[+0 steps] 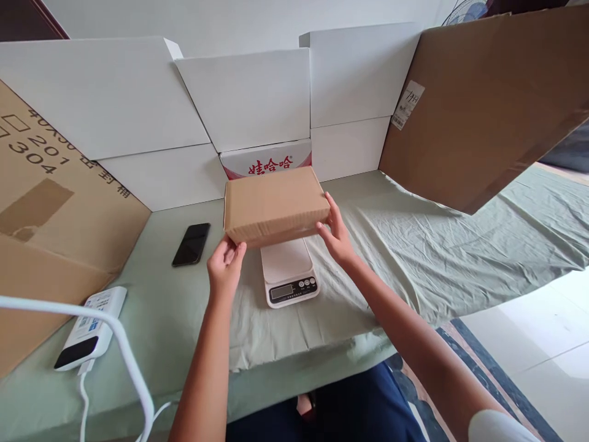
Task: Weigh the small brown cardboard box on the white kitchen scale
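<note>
Green cloth covers the table (414, 245), cardboard walls behind. Left hand (225, 265) and right hand (335, 233) grip the ends of a brown box (275, 204), held over the kitchen scale (289, 271) near the front edge. Grip looks fingertip-only; box could tilt or land off-centre, nudging the scale. Phone (191, 244) lies left, apart.

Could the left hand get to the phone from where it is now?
Probably yes: the phone lies on bare cloth just left of the left hand, nothing between them, though that hand is holding the box.
</note>
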Tool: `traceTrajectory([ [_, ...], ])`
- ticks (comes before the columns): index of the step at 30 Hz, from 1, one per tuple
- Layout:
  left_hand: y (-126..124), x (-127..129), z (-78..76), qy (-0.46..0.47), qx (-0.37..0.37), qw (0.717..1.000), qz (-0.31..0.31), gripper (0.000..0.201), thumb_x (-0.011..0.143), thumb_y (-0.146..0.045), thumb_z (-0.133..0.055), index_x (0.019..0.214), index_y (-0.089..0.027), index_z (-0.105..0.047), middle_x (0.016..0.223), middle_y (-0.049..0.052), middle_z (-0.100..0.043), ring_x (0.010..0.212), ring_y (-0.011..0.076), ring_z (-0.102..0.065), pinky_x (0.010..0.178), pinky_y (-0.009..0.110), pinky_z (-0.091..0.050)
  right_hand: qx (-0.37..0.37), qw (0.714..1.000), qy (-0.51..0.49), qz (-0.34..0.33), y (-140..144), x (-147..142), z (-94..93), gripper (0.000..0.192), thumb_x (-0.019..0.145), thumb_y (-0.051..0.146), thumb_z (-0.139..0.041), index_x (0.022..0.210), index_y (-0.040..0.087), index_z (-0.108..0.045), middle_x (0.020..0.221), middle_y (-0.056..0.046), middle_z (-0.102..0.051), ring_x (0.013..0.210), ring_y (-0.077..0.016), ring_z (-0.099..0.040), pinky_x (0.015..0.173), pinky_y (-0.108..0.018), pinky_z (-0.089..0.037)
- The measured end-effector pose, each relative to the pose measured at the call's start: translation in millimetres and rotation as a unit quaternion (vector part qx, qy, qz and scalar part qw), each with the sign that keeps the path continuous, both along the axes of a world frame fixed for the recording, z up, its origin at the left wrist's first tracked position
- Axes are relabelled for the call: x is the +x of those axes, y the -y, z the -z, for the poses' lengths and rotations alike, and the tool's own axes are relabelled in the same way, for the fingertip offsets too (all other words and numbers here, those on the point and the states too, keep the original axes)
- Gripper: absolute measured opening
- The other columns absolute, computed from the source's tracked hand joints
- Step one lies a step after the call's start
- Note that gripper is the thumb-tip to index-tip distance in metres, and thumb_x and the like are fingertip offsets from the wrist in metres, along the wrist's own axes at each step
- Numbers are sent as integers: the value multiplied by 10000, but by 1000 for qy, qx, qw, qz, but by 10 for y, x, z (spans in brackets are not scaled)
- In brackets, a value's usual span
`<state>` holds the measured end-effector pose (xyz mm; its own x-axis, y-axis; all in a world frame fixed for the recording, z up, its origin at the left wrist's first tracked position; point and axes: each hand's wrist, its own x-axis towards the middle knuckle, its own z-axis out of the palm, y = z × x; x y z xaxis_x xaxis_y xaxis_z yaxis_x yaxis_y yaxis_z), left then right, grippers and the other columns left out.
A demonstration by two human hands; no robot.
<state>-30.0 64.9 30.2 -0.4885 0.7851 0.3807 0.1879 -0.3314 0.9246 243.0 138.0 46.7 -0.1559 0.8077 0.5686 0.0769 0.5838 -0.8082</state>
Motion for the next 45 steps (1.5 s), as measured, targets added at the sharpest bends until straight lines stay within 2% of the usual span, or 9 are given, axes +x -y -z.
traceTrajectory([
  [2, -296, -74, 22, 3, 3, 1000, 20, 574, 774, -473, -841, 1238, -166, -699, 1305, 167, -733, 1281, 304, -678, 1138, 438, -509, 9, 1000, -4, -11, -239, -107, 20, 842, 958, 684, -561, 1660, 319, -272, 1697, -75, -395, 1405, -312, -547, 1109, -441, -520],
  [5, -604, -157, 195, 15, -22, 999, 26, 569, 762, -437, -851, 1224, -146, -691, 1318, 200, -722, 1301, 328, -667, 1156, 477, -488, -26, 999, -20, -19, -505, -229, 223, 872, 932, 716, -571, 1649, 317, -277, 1632, -90, -474, 1363, -298, -578, 1091, -432, -523],
  [9, -705, -227, 435, 11, -33, 999, 32, 583, 770, -414, -842, 1256, -136, -680, 1330, 204, -720, 1294, 316, -675, 1166, 472, -478, -69, 996, -29, -45, -606, -281, 488, 893, 900, 716, -622, 1622, 298, -305, 1597, -112, -493, 1371, -308, -578, 1117, -455, -496],
  [12, -702, -245, 503, 8, -41, 998, 39, 554, 790, -387, -829, 1265, -147, -678, 1340, 197, -719, 1287, 304, -681, 1165, 467, -480, -79, 995, -38, -52, -601, -284, 531, 866, 901, 700, -634, 1605, 302, -323, 1596, -111, -489, 1375, -311, -573, 1147, -473, -471],
  [21, -704, -231, 509, 12, -70, 997, 40, 517, 811, -268, -817, 1300, -188, -671, 1365, 159, -718, 1305, 281, -673, 1179, 463, -475, -115, 991, -57, -44, -664, -275, 549, 870, 910, 681, -626, 1633, 328, -296, 1590, -101, -512, 1423, -316, -541, 1211, -522, -421],
  [25, -648, -360, 475, 38, -49, 998, -4, 546, 803, -294, -837, 1311, -179, -674, 1462, 189, -646, 1411, 295, -587, 1214, 458, -438, -142, 987, -74, -12, -697, -186, 569, 916, 904, 683, -627, 1664, 381, -214, 1645, -91, -459, 1489, -319, -490, 1216, -545, -412],
  [29, -632, -407, 463, 50, -41, 998, -24, 549, 811, -335, -836, 1307, -164, -676, 1464, 200, -640, 1418, 307, -579, 1232, 476, -414, -149, 986, -77, -6, -698, -134, 547, 885, 900, 690, -617, 1649, 355, -287, 1614, -96, -507, 1549, -315, -415, 1212, -532, -427],
  [37, -689, -220, 437, 15, -80, 996, 47, 536, 855, -288, -776, 1359, -158, -647, 1444, 162, -668, 1406, 283, -592, 1226, 428, -419, -157, 983, -72, -63, -624, -213, 513, 891, 880, 635, -678, 1642, 326, -336, 1629, -84, -503, 1456, -322, -531, 1237, -522, -402],
  [45, -710, -233, 462, -6, -87, 995, 49, 470, 862, -333, -760, 1293, -161, -680, 1324, 150, -737, 1329, 291, -654, 1176, 451, -470, -166, 984, -44, -41, -647, -210, 524, 900, 871, 597, -696, 1646, 333, -320, 1635, -107, -486, 1363, -322, -605, 1189, -539, -446],
])
